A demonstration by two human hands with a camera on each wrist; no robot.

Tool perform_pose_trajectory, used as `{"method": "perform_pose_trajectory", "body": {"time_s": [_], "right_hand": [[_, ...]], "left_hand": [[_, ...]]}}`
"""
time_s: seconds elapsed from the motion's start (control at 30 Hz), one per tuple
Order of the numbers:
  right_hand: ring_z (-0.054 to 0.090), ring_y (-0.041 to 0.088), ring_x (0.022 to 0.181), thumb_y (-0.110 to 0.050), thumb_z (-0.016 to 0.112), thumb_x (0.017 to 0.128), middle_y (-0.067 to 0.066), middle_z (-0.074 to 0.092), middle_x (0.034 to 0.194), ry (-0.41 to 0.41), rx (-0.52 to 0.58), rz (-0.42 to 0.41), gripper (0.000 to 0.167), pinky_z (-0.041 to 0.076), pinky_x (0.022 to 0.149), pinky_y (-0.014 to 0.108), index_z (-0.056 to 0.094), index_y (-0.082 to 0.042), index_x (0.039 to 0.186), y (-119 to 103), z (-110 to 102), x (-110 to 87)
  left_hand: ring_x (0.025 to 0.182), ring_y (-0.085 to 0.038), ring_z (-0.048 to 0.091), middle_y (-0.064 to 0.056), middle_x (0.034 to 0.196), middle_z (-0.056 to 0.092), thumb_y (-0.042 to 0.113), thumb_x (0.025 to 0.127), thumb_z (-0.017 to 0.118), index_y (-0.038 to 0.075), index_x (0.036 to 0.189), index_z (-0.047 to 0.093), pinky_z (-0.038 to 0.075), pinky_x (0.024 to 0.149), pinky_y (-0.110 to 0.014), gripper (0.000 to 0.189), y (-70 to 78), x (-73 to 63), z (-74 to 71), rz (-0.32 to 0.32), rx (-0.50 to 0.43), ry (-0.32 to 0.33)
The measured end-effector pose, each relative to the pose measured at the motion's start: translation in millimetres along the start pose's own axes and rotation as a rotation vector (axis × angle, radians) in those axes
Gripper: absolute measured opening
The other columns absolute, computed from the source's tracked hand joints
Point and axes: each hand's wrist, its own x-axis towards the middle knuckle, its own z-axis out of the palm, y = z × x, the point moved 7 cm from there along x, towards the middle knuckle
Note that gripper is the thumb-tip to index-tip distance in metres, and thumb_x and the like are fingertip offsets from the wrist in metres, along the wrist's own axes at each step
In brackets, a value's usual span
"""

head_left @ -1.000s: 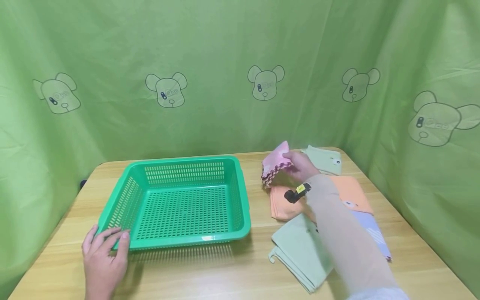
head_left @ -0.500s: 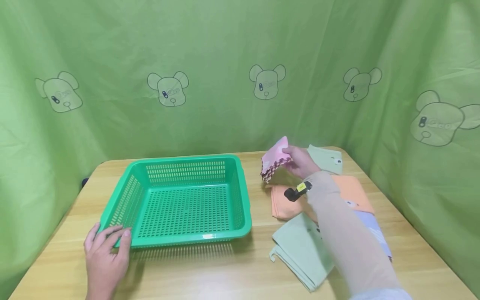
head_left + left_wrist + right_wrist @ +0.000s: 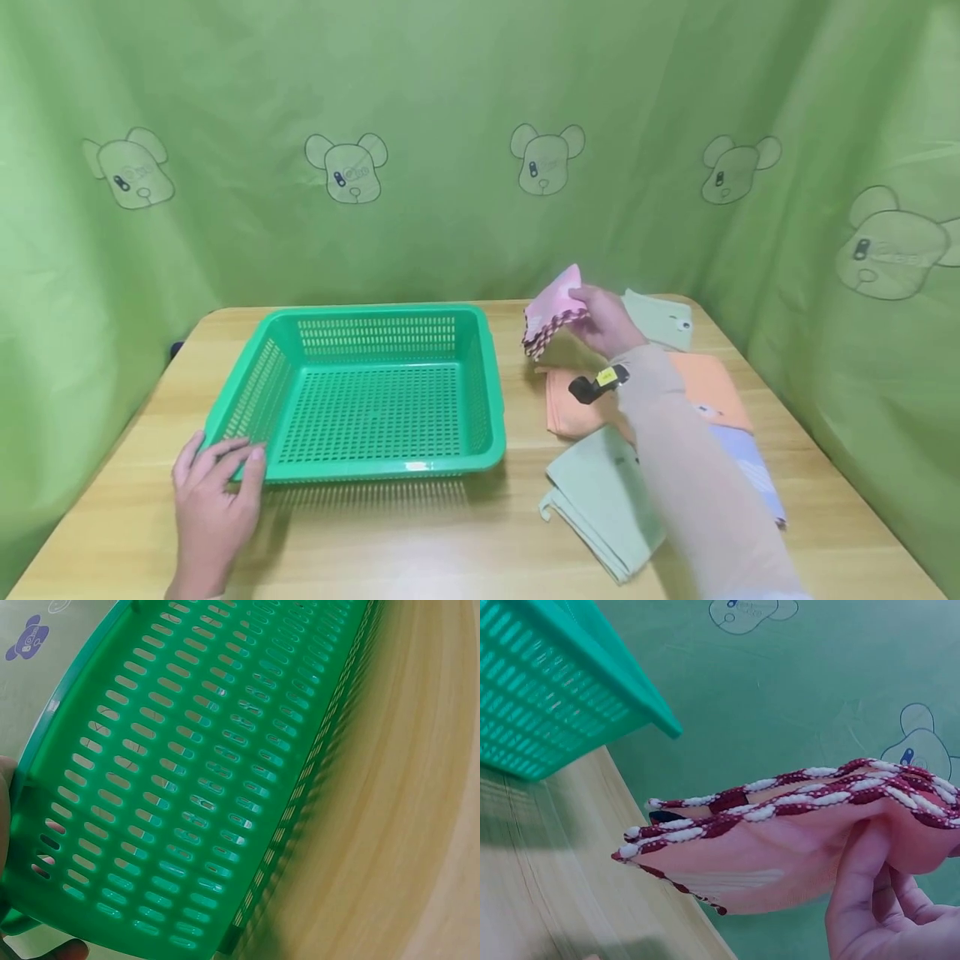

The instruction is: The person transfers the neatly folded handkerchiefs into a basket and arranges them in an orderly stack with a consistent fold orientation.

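Observation:
A green plastic basket [image 3: 375,477] with slotted walls stands on the table's left half, nothing inside it. At its front left corner my left hand [image 3: 217,500] grips the rim, fingers over the edge; the left wrist view shows only fingertips beside the slotted wall [image 3: 172,772]. Right of the basket, my right hand [image 3: 606,321] pinches a folded pink towel [image 3: 553,307] above the table. Dark red and white braided edging [image 3: 780,802] runs along the towel's layered edge in the right wrist view. The basket [image 3: 562,682] is apart from it there.
Beneath and around my right forearm lie folded towels: an orange one [image 3: 712,387], a pale green one [image 3: 603,500] in front, a lilac one [image 3: 750,467], and another pale green one [image 3: 663,321] behind. A green curtain [image 3: 435,225] surrounds the wooden table [image 3: 420,550].
My right hand has raised the pink towel slightly away from the orange towel. The left hand keeps its place on the basket corner; the whole view has shifted a little.

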Motion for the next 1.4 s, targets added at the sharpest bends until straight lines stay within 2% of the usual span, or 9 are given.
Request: {"method": "perform_pose_trajectory", "body": {"time_s": [0.07, 0.3, 0.47, 0.67, 0.87, 1.1, 1.4], "right_hand": [[0.06, 0.012, 0.087, -0.006, 0.045, 0.1, 0.008, 0.055, 0.112, -0.019, 0.003, -0.007, 0.054, 0.051, 0.082, 0.019, 0.024, -0.001, 0.15, -2, 3, -2.6], [0.061, 0.012, 0.089, -0.005, 0.045, 0.1, 0.006, 0.059, 0.107, -0.04, -0.012, -0.018, 0.05, 0.05, 0.084, 0.02, 0.029, 0.0, 0.147, 0, 16, -7.2], [0.061, 0.012, 0.086, -0.006, 0.046, 0.1, 0.006, 0.061, 0.103, -0.046, -0.023, -0.05, 0.05, 0.051, 0.082, 0.02, 0.03, 0.001, 0.146, -1, 21, -8.5], [0.064, 0.013, 0.083, -0.004, 0.047, 0.099, 0.007, 0.064, 0.098, -0.055, -0.009, -0.042, 0.052, 0.053, 0.079, 0.022, 0.028, 0.003, 0.147, 1, 28, -11.0], [0.063, 0.013, 0.084, -0.006, 0.047, 0.099, 0.009, 0.061, 0.106, -0.059, -0.016, -0.066, 0.053, 0.053, 0.08, 0.021, 0.028, 0.001, 0.148, -4, 37, -13.8], [0.064, 0.013, 0.085, -0.005, 0.046, 0.1, 0.009, 0.062, 0.106, -0.084, -0.008, -0.068, 0.05, 0.053, 0.081, 0.022, 0.031, 0.0, 0.148, -5, 49, -15.0], [0.064, 0.015, 0.086, -0.003, 0.05, 0.097, 0.011, 0.06, 0.109, -0.09, 0.021, -0.066, 0.054, 0.053, 0.081, 0.023, 0.03, 0.001, 0.148, -8, 61, -19.8]], "left_hand": [[0.096, -0.031, 0.053, -0.026, 0.095, 0.067, 0.011, 0.087, 0.062, -0.006, 0.086, 0.071, 0.015, 0.114, -0.046, 0.019, 0.4, 1.2, 0.8, 0.006, -0.004, 0.002], [0.104, -0.039, 0.051, -0.026, 0.098, 0.066, 0.009, 0.087, 0.062, -0.006, 0.087, 0.07, 0.013, 0.115, -0.044, 0.018, 1.5, 0.5, -1.1, -0.045, -0.003, -0.03], [0.098, -0.034, 0.052, -0.026, 0.096, 0.066, 0.01, 0.087, 0.061, -0.007, 0.085, 0.07, 0.014, 0.114, -0.045, 0.019, 3.0, -0.3, -1.3, -0.019, 0.0, -0.021], [0.101, -0.032, 0.051, -0.025, 0.097, 0.067, 0.01, 0.087, 0.062, -0.006, 0.087, 0.071, 0.013, 0.114, -0.044, 0.018, 0.3, -4.1, -2.1, -0.037, 0.002, -0.025], [0.097, -0.024, 0.052, -0.025, 0.096, 0.067, 0.011, 0.088, 0.062, -0.005, 0.086, 0.071, 0.014, 0.114, -0.045, 0.019, 0.8, -1.7, 0.0, -0.024, 0.004, -0.018], [0.097, -0.035, 0.053, -0.026, 0.096, 0.067, 0.011, 0.088, 0.061, -0.006, 0.087, 0.07, 0.014, 0.114, -0.045, 0.02, 1.4, 1.6, -0.9, -0.025, 0.0, -0.014], [0.1, -0.038, 0.053, -0.027, 0.096, 0.066, 0.012, 0.088, 0.061, -0.007, 0.087, 0.07, 0.014, 0.114, -0.045, 0.021, 1.2, 3.2, 0.2, -0.031, 0.004, -0.018]]}}
